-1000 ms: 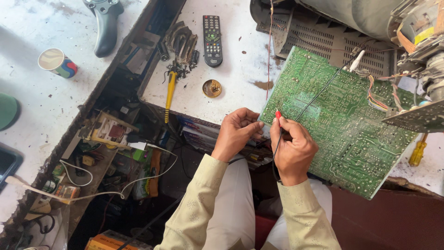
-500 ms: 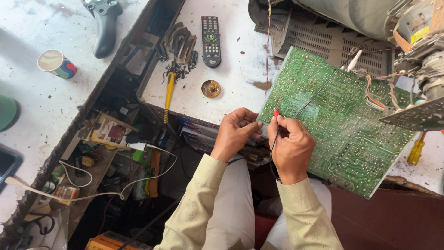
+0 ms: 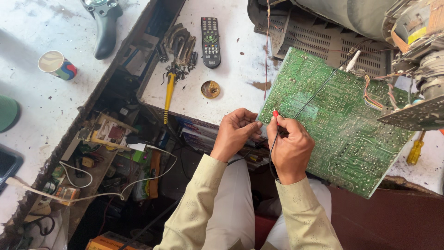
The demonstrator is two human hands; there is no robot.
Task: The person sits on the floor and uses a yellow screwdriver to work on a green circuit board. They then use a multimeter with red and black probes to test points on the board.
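Observation:
A large green circuit board [image 3: 342, 125] lies tilted, solder side up, at the right of the white bench. My right hand [image 3: 291, 148] pinches a red-tipped test probe [image 3: 275, 114] with a black lead and presses its tip to the board's near left edge. My left hand [image 3: 236, 132] is curled close beside it at that same edge; thin black wire runs beneath it, and what it grips is hidden by the fingers. Coloured wires [image 3: 370, 90] link the board to a grey television chassis [image 3: 416, 51] at the top right.
On the white bench [image 3: 231, 69] lie a black remote control [image 3: 211, 41], a small round brass tin [image 3: 210, 89] and a yellow-handled tool [image 3: 168, 95]. A paper cup [image 3: 56, 65] stands far left. A yellow screwdriver [image 3: 416, 150] lies at right. Open compartments below hold wires and parts.
Both hands stay at the board's edge. The red probe tip has shifted only slightly along the edge; otherwise the scene is the same.

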